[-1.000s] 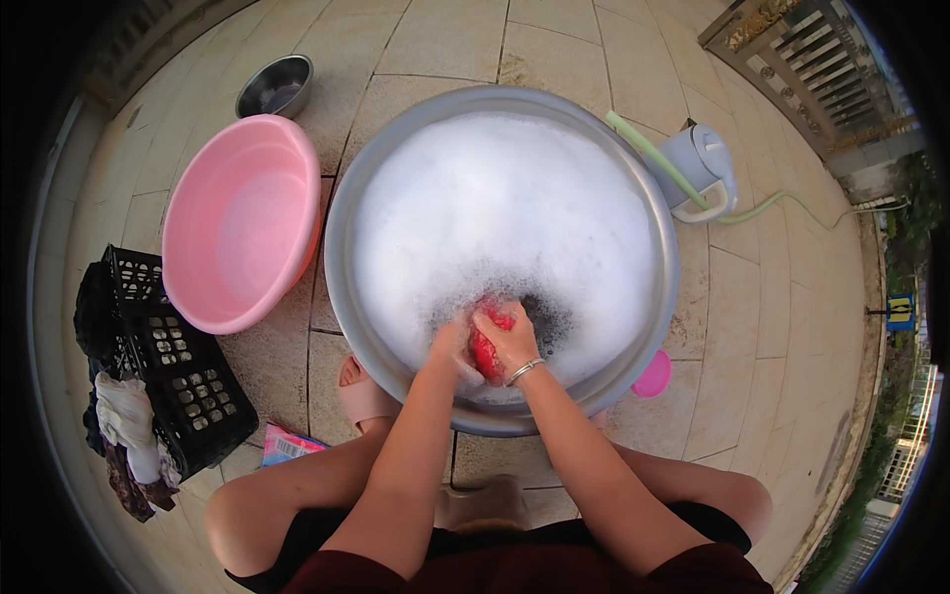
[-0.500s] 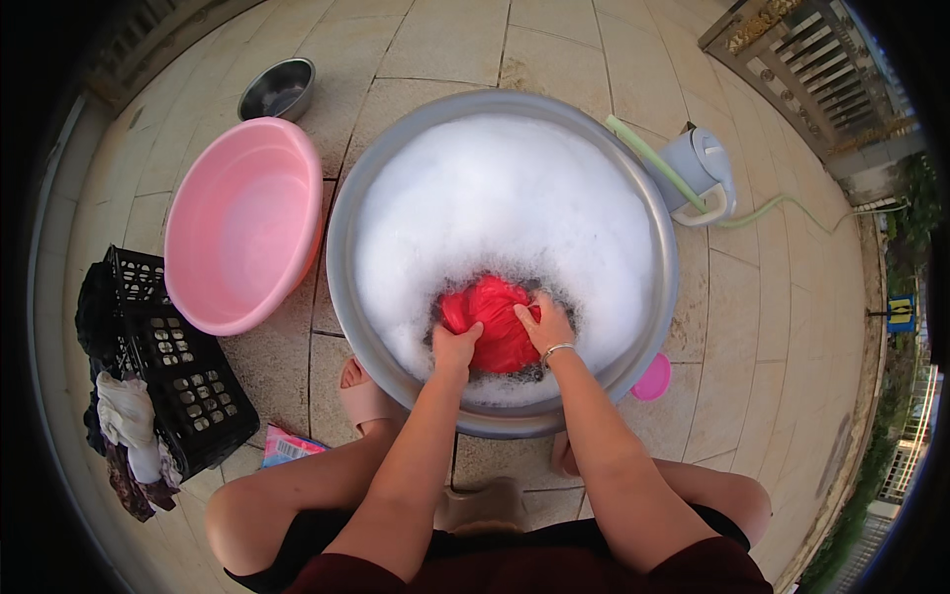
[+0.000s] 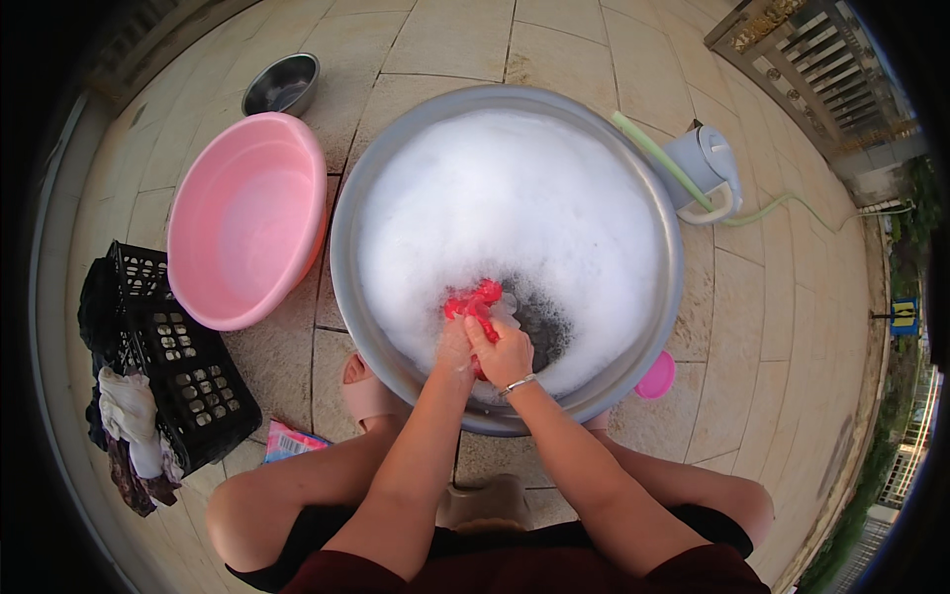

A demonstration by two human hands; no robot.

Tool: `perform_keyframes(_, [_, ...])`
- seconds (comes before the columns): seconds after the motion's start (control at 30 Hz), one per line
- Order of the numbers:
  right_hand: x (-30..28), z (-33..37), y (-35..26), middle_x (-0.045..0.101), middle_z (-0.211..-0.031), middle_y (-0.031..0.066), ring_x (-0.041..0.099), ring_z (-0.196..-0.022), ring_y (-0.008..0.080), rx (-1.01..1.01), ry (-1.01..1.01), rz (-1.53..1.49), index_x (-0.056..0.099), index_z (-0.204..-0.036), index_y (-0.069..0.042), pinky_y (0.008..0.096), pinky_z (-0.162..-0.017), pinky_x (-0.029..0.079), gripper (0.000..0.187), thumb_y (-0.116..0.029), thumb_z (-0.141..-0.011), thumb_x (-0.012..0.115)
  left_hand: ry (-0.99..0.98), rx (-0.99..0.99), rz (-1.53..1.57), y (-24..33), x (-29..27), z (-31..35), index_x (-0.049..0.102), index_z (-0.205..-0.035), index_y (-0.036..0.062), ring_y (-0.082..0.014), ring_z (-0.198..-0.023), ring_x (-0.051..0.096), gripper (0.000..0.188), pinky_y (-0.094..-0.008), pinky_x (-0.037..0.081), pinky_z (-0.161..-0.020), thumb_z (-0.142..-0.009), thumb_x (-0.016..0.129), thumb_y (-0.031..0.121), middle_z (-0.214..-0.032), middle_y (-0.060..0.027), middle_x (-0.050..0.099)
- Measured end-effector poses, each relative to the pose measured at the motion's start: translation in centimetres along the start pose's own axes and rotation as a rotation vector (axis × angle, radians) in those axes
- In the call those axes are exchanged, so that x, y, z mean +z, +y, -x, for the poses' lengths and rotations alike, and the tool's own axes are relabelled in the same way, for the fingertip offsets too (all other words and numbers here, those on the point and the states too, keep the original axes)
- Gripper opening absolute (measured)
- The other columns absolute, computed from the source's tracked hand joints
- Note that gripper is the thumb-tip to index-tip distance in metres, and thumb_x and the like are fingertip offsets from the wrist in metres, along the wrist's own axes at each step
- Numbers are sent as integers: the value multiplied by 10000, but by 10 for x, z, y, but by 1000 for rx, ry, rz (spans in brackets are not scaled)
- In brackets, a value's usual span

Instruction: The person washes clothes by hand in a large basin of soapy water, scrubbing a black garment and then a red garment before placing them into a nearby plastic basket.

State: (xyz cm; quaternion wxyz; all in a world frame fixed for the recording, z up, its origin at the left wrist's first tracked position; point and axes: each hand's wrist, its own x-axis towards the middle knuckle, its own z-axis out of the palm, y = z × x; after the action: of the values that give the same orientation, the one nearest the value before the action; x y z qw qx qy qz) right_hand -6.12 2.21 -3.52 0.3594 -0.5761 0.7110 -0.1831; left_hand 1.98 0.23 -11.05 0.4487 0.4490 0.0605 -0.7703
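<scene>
A large grey metal basin full of white suds stands before me. At its near side, my left hand and my right hand are close together, both closed on a wet red cloth. The cloth is bunched up and partly hidden by fingers and foam. Right of the hands, dark water shows through a gap in the suds. A thin bracelet circles my right wrist.
At left are a pink basin, a small metal bowl, a black crate with clothes beside it, and a colourful packet. On the right stand a grey-blue jug, a green hose and a pink dish.
My right hand has moved left against the left hand. The red cloth, spread wider before, is now squeezed into a small bunch, and dark water shows where it was.
</scene>
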Motion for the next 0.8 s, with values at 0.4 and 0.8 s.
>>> perform_keyframes(0.4, [-55, -74, 61, 472, -1141, 213, 453, -1066, 319, 445, -157, 280, 427, -1156, 4, 364, -893, 352, 531, -381, -790, 441, 481, 353, -894, 1, 12, 14, 322, -1200, -3, -305, -1019, 481, 667, -350, 369, -878, -732, 586, 393, -1116, -204, 481])
perform_keyframes(0.8, [9, -30, 30, 583, -758, 193, 545, -774, 371, 128, 19, -90, 602, -743, -58, 407, -691, 424, 502, -539, -754, 457, 220, 51, 3, -5, 27, 17, 544, -885, 39, -199, -730, 559, 209, -338, 467, -636, -849, 431, 211, -840, -89, 579])
